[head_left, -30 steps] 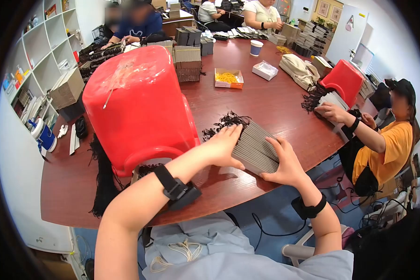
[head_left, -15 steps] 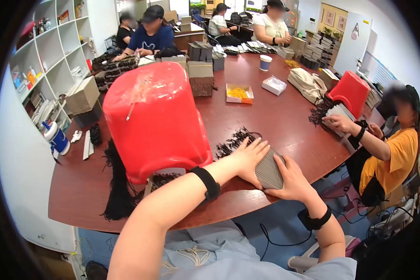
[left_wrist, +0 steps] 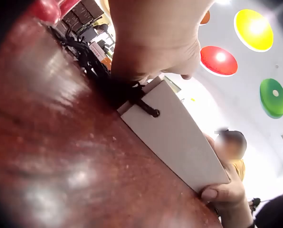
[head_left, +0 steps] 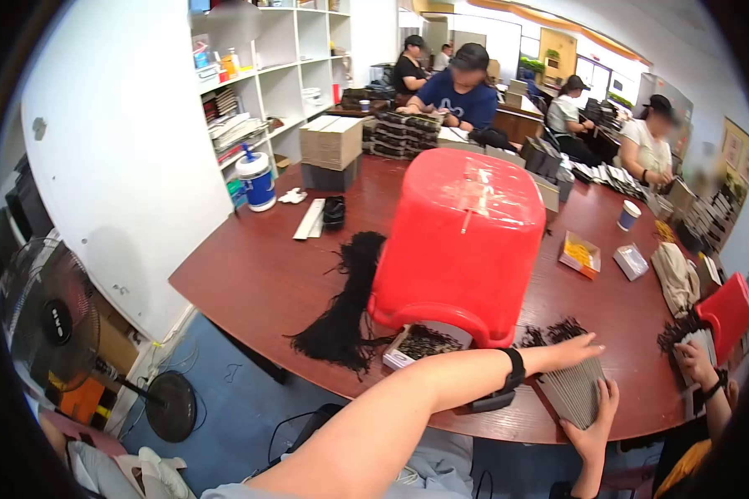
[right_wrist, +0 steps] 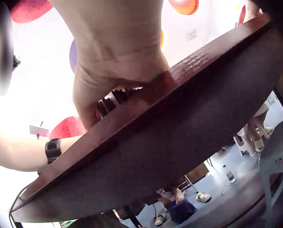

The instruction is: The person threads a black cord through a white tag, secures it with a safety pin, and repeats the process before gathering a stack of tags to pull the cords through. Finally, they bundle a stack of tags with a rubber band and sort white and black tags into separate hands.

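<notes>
A row of grey hang tags [head_left: 572, 397] stands packed on the table near its front edge, black cords [head_left: 555, 333] bunched at the far end. My left hand [head_left: 567, 353] lies across that far end with fingers straight. The right hand [head_left: 595, 422] grips the near end, thumb on one side and fingers on the other. In the left wrist view, the outer tag [left_wrist: 174, 137] shows a cord through its hole, and the right thumb [left_wrist: 220, 194] presses its lower corner. The right wrist view shows tag edges [right_wrist: 114, 100] beneath the right hand [right_wrist: 117, 71].
A big upturned red tub [head_left: 466, 241] stands left of the tags, with a box of black cords [head_left: 424, 343] at its foot. Further left lies a black cord bundle [head_left: 341, 308]. A box of yellow bands [head_left: 580, 254] and a paper cup [head_left: 628, 216] stand behind. Other people sit around the table.
The head view has swung left, so the hands and tags appear further right. The left hand's fingers stay spread over the cord end; the right hand remains at the near end.
</notes>
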Demonstrator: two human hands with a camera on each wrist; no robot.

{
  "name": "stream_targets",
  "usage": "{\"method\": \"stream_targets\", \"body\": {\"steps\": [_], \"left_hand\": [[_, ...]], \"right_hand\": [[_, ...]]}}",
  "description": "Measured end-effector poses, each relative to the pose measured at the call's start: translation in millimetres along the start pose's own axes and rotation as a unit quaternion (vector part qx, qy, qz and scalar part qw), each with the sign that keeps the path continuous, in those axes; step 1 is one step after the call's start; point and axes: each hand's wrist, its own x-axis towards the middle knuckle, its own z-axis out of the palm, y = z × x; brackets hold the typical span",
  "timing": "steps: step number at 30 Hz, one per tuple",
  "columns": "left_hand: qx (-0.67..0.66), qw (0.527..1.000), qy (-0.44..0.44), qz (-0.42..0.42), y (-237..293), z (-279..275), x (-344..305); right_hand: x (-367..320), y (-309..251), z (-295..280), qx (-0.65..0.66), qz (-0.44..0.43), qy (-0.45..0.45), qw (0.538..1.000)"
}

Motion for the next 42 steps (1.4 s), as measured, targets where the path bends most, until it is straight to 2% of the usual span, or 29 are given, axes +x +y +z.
{"method": "stream_targets", "body": {"steps": [5,7,10,12,13,14,15,16,18,19,21,22,24,26,27,28,29,32,33,34,35,37,38,39,41,42], "left_hand": [[-0.025,0.999,0.012,-0.031,5,7,-3],[-0.014,0.999,0.011,-0.032,-2,8,3],[-0.012,0.999,0.010,-0.032,-6,7,5],[0.110,0.994,-0.001,-0.007,-8,8,5],[0.109,0.994,-0.001,-0.005,-5,9,4],[0.254,0.967,0.011,0.013,-2,11,0],[0.393,0.919,0.025,0.030,4,10,-5],[0.393,0.919,0.029,0.031,13,10,-11],[0.451,0.852,-0.147,0.221,30,9,-19],[0.453,0.851,-0.146,0.222,28,9,-16],[0.509,0.801,-0.188,0.252,18,10,-11],[0.512,0.810,-0.196,0.209,19,9,-9],[0.492,0.825,-0.191,0.204,16,6,-4],[0.472,0.839,-0.187,0.197,12,7,-2],[0.472,0.845,-0.175,0.181,14,8,-4],[0.472,0.850,-0.162,0.166,14,8,-6],[0.470,0.852,-0.161,0.165,13,6,-7],[0.452,0.861,-0.135,0.190,8,11,-5],[0.450,0.861,-0.131,0.196,7,10,-4],[0.451,0.860,-0.125,0.202,6,8,-3],[0.450,0.861,-0.123,0.201,6,7,-4],[0.457,0.858,-0.094,0.216,5,8,-6],[0.456,0.859,-0.090,0.216,5,7,-6],[0.450,0.863,-0.094,0.211,5,8,-6],[0.440,0.868,-0.096,0.209,5,8,-5],[0.448,0.865,-0.112,0.195,7,8,-4]], "right_hand": [[4,-3,4,0.038,0.031,0.018,0.999],[5,4,3,0.046,0.012,-0.015,0.999],[7,0,1,0.054,0.021,-0.019,0.998],[7,-2,2,0.045,0.027,-0.005,0.999],[7,-2,3,0.039,0.033,0.009,0.999],[6,0,3,0.038,0.032,0.010,0.999],[6,6,4,0.036,0.039,0.000,0.999],[5,9,4,0.032,0.045,-0.012,0.998],[6,9,7,0.049,0.035,0.005,0.998],[6,9,10,0.069,0.030,0.023,0.997],[6,8,9,0.059,0.027,0.014,0.998],[7,-1,6,0.075,0.046,0.005,0.996],[8,-4,3,0.086,0.066,-0.006,0.994],[2,8,1,0.199,0.064,0.017,0.978],[3,12,3,0.198,0.063,0.015,0.978],[4,17,5,0.271,0.140,0.114,0.945],[3,25,8,0.337,0.216,0.210,0.892],[8,28,18,0.403,0.230,0.203,0.862],[14,17,21,0.443,0.221,0.188,0.848],[19,-2,22,0.430,0.226,0.214,0.847],[19,0,22,0.431,0.226,0.211,0.848],[21,2,17,0.259,0.145,0.104,0.949],[19,1,6,0.197,0.097,0.010,0.975],[19,-2,1,0.195,0.097,0.007,0.976],[16,0,-8,0.021,0.065,-0.084,0.994],[15,5,-5,0.049,0.057,-0.072,0.995]]}}
